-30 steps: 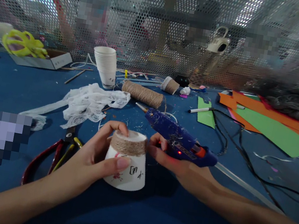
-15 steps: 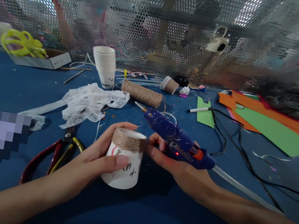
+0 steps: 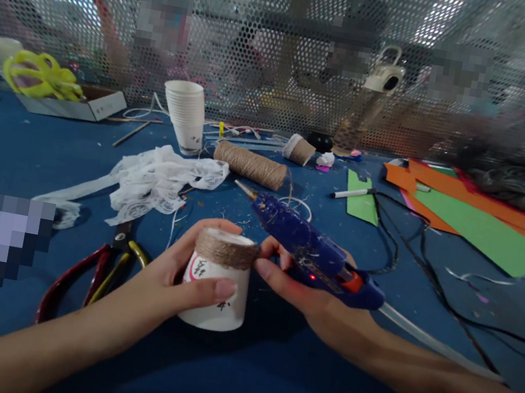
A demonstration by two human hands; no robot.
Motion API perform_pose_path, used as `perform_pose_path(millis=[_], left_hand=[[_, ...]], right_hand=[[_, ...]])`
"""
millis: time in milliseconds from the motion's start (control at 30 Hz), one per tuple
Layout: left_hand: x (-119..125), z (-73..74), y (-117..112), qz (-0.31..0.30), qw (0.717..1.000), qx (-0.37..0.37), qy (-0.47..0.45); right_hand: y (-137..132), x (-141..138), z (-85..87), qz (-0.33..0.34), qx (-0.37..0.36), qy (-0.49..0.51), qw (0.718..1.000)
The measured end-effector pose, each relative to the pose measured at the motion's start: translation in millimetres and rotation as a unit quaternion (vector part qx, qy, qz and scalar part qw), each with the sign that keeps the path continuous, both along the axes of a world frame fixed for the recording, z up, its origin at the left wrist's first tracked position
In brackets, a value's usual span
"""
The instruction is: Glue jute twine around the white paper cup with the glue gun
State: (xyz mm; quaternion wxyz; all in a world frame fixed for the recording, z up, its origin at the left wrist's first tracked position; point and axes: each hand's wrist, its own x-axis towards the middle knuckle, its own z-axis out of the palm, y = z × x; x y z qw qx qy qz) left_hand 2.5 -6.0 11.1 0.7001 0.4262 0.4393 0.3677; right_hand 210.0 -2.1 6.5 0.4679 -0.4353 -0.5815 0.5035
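Note:
My left hand [image 3: 188, 271] is closed around a white paper cup [image 3: 211, 313] standing with its narrow end up, thumb across the printed side. Brown twine [image 3: 225, 249] is wrapped in a band round the cup's upper end. In my right hand [image 3: 310, 296] is a blue hot glue gun [image 3: 299, 237], its red light lit and its nozzle pointing left, above and behind the cup. The thumb and forefinger of that hand pinch together at the right side of the twine band; the strand between them is hard to make out. A clear glue stick [image 3: 421, 331] sticks out of the gun's rear.
Behind the cup lie a twine spool [image 3: 250, 164] and white lace [image 3: 153, 181]. Red- and yellow-handled pliers [image 3: 118, 252] rest left of my left hand. Stacked paper cups [image 3: 184, 115] stand farther back. Black cable [image 3: 434, 284] and coloured paper [image 3: 485, 229] spread at right.
The cup has turned a little in my left hand, so its printing sits differently under the thumb. The rear of the glue gun has dipped slightly and shifted right.

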Motion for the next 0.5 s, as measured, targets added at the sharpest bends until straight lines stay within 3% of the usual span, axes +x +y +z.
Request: perform_pose_path(millis=[267,500], left_hand=[[-2.3,0.5,0.9,-0.03,0.999,0.004,-0.01],[-1.9,-2.4,1.3,-0.016,1.0,0.017,-0.014]], right_hand=[[-0.2,0.2,-0.7,0.0,0.004,-0.024,1.0],[0.2,-0.3,0.8,0.005,-0.003,-0.015,1.0]])
